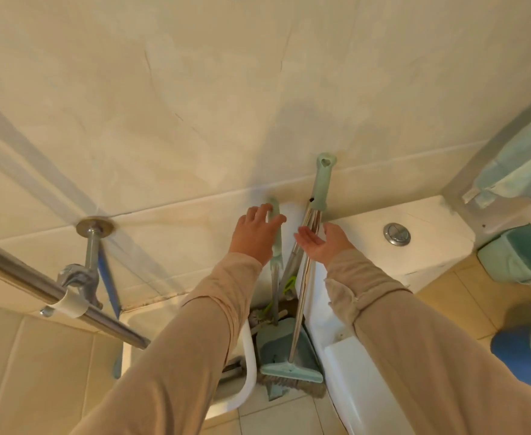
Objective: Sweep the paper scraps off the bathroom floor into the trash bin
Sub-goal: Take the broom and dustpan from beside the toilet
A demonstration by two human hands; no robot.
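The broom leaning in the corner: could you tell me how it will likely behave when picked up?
The broom probably stays stiff, since its long shaft looks like polished metal. It is likely light but bottom-heavy, with the brush head at the floor end. It only leans against the wall, so a nudge could tip it sideways.

I can't tell whether my left hand (256,235) touches the dustpan handle (276,248); its fingers overlap the handle's top. The broom head (292,370) covers the near edge of the dustpan (278,339). At the right edge, the green bin (518,259), the blue container (515,356) nearer me and the towel (521,158) are cut off. The rail (22,277) runs out past the left edge.
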